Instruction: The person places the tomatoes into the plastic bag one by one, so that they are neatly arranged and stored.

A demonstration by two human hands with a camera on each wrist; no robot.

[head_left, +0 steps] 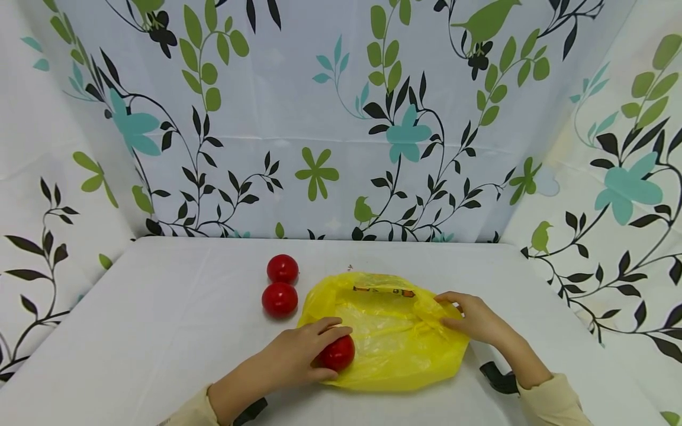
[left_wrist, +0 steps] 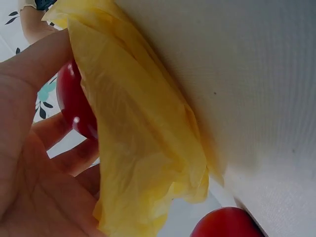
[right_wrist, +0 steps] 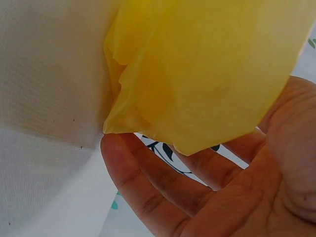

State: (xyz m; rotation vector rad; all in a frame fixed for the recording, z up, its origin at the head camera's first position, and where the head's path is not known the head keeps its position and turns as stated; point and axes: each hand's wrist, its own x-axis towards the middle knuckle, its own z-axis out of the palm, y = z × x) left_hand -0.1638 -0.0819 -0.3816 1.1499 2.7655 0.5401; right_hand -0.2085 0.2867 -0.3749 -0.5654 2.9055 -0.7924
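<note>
Currently laid out, with clock positions taken from the bag's middle in the head view and 12 pointing away from the person:

Item: crumpled yellow translucent plastic bag [head_left: 402, 340], on the white table surface [head_left: 176, 331]; long axis roughly 9 to 3 o'clock, between the hands.

Item: glossy red round ball [head_left: 341, 354], at 8 o'clock, over the bag's near-left edge; bag film covers part of it in the left wrist view. Whether it lies within the mouth cannot be told.

Items: two more glossy red balls, a far one [head_left: 282, 269] and a near one [head_left: 279, 300], around 10 o'clock, side by side; the left hand is the nearer to both.

Left hand [head_left: 298, 355]: at 8 o'clock, fingers and thumb curved around the first ball, gripping it.

Right hand [head_left: 479, 320]: at 3 o'clock, part-curled, thumb and fingers holding the bag's edge; firmness unclear.
</note>
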